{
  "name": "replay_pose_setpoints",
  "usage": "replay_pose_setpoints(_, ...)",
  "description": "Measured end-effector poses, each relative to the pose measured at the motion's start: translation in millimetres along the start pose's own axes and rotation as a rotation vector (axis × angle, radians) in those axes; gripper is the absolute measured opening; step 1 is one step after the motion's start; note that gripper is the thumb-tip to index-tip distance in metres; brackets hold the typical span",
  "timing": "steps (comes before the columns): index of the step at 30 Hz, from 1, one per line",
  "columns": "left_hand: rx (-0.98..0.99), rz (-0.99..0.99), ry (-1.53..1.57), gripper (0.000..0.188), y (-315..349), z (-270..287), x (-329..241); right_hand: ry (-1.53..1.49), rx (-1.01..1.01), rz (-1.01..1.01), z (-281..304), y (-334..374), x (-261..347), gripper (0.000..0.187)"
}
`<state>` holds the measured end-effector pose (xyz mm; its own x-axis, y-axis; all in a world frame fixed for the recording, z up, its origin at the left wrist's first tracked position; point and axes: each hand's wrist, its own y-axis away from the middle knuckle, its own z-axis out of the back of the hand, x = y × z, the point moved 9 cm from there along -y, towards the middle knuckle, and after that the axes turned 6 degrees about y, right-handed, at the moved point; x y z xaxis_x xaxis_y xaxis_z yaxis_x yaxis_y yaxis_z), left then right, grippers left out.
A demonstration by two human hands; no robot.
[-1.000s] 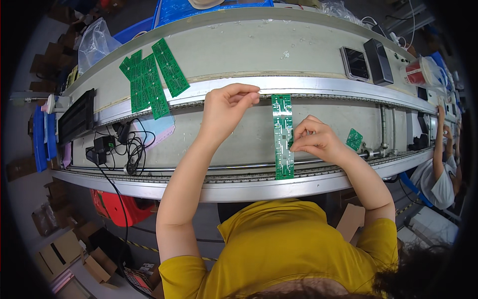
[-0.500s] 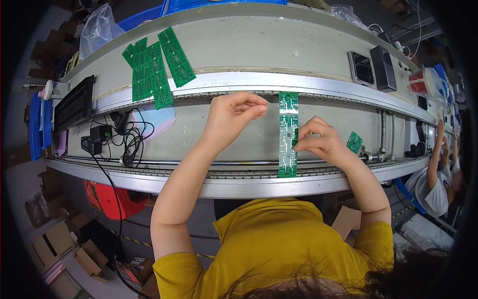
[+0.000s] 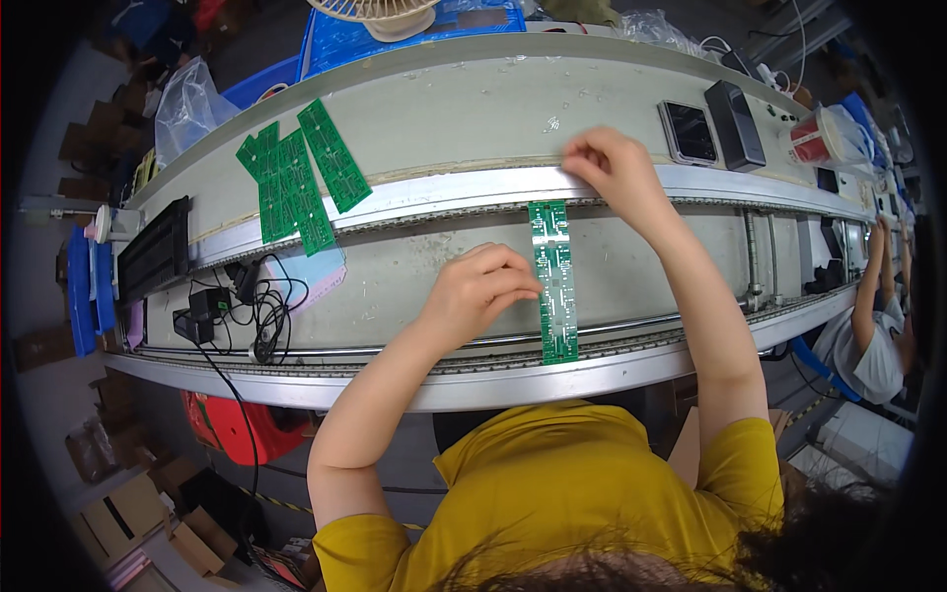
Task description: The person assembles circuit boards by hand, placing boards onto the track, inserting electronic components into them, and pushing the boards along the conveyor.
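Note:
A long green circuit board strip (image 3: 554,281) lies across the gap between the two metal rails (image 3: 444,197) of the conveyor in front of me. My left hand (image 3: 483,291) is curled beside the strip's left edge, its fingertips pressing on the strip at mid-length. My right hand (image 3: 617,168) reaches over the far rail just beyond the strip's top end. Its fingers are pinched together there, and I see nothing between them.
Several green boards (image 3: 296,183) lie fanned on the grey belt (image 3: 473,109) at far left. A black tray (image 3: 153,252) and a tangle of cables (image 3: 247,306) sit at left. Two dark devices (image 3: 710,128) and a red cup (image 3: 814,146) are at far right. Another person's arm (image 3: 873,296) works at the right edge.
My left hand came down from the far rail to the strip's left edge. My right hand left the strip's right side and reached up to the far rail.

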<state>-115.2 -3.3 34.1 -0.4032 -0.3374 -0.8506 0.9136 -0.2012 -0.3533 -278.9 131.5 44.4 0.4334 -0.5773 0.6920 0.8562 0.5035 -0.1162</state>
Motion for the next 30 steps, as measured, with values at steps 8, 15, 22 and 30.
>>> replay_pose_setpoints(8, 0.050, -0.051, -0.085, 0.017, 0.6, -6.7, -1.3, 0.319, -0.180, 0.220, -14.1, -40.1, 1.6, 0.012)
replay_pose_setpoints(15, 0.114, -0.085, -0.113, 0.019, 0.5, -16.2, -0.7, 0.393, -0.231, 0.316, -10.5, -23.2, 17.1, 0.016)
replay_pose_setpoints(22, 0.141, -0.093, -0.142, 0.020, 0.7, -21.9, -0.6, 0.198, -0.379, 0.371, -0.7, -10.2, 19.1, 0.019)
replay_pose_setpoints(30, 0.149, -0.067, -0.239, 0.016, 5.2, -23.3, 1.9, 0.133, -0.347, 0.316, 3.2, -9.9, 18.8, 0.014)
